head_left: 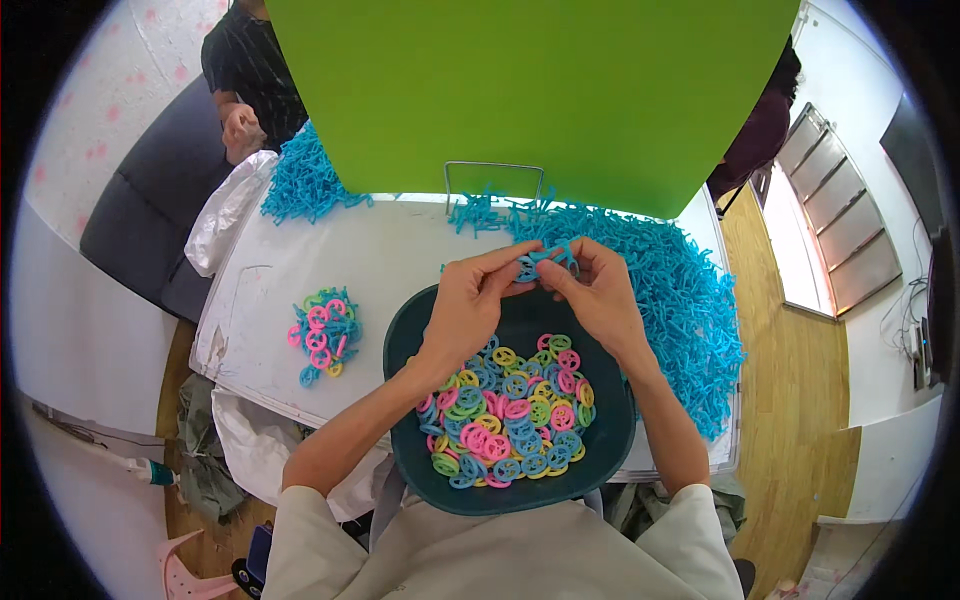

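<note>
Both hands meet above the far rim of a dark green basin. My left hand is closed in a pinch on a small blue plastic wheel. Beside it, my right hand pinches a teal forked plastic piece, which touches the wheel or lies right against it. Fingers partly hide both parts. Inside the basin lie many spoked wheels in pink, blue, yellow and green.
A big pile of teal pieces covers the table's right side. At left sits a small heap of joined parts. A green board stands across the white table. Another person's hand shows at far left, near more teal pieces.
</note>
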Available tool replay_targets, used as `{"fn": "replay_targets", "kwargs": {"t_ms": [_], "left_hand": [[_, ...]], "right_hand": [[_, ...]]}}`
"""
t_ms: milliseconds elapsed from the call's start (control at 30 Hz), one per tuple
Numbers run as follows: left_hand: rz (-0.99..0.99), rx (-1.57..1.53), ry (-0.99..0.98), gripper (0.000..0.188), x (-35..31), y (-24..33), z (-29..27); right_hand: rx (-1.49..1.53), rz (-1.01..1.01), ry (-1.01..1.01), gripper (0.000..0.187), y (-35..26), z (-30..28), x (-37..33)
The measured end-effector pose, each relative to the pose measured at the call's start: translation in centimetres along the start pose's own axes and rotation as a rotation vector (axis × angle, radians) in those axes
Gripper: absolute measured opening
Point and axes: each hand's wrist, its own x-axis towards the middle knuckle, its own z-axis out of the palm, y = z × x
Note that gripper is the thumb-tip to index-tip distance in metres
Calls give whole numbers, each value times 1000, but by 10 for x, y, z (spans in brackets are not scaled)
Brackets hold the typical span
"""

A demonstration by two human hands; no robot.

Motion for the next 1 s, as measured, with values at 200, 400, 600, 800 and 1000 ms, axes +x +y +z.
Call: {"fn": "replay_targets", "kwargs": {"t_ms": [200,400,600,800,1000], "left_hand": [[-13,-25,95,14,2,2,-3],[38,3,93,13,0,2,-4],[109,45,146,15,-5,2,6],[94,-19,149,15,-4,2,9],[84,-115,117,18,-4,4,10]], "right_hand": [[-148,24,-64,22,-4,-12,-1],[293,222,-98,27,4,-13,2],[408,286,-88,24,6,-11,0],[569,426,-168,28,11,-16,4],[712,478,-229,29,15,-18,4]]}}
